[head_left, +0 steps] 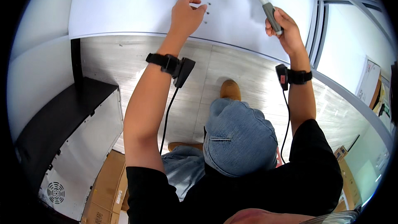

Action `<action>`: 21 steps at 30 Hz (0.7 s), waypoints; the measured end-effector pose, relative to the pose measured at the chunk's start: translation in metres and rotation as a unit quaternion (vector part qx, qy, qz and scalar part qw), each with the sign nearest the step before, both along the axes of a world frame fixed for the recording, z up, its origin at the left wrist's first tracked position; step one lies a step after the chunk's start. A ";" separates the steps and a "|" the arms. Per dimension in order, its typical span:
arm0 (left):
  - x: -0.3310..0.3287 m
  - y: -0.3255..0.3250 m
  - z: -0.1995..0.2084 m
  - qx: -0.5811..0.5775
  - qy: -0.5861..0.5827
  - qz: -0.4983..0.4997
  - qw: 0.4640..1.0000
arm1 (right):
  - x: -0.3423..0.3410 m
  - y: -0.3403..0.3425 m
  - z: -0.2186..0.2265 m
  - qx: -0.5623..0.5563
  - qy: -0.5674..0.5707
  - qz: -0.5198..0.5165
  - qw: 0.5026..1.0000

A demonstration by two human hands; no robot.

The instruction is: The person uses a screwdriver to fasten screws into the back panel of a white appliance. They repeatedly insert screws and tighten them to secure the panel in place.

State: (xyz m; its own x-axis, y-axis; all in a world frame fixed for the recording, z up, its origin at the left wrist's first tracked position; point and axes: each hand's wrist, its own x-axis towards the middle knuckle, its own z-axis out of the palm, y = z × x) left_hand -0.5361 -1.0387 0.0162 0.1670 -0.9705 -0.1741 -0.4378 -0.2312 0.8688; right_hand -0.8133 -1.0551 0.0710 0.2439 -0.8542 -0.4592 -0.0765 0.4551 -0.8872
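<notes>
My right hand [286, 29] is wrapped round the grey handle of a screwdriver [268, 11], held over the right part of the white tabletop [132, 8]. A pale collar tops the handle, and a thin dark shaft or cord runs from it past the upper edge; I cannot tell which. Over the same tabletop, my left hand [188, 14] has its thumb and fingers bent but apart, with nothing visible between them. Several small screws [208, 13] stand or lie scattered just right of its fingertips. Each wrist wears a black strap with a small black device and cable.
A black-topped cabinet [62, 112] with a vented pale side stands at the lower left, beside a cardboard box [105, 186]. Metal frame bars [321, 25] rise at the tabletop's right end. Grey plank flooring [199, 70] lies below, where my shoe [230, 90] rests.
</notes>
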 end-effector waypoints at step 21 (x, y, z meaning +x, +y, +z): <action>0.001 -0.033 0.018 0.052 0.254 0.181 0.949 | 0.016 -0.003 -0.006 0.050 0.005 0.080 0.996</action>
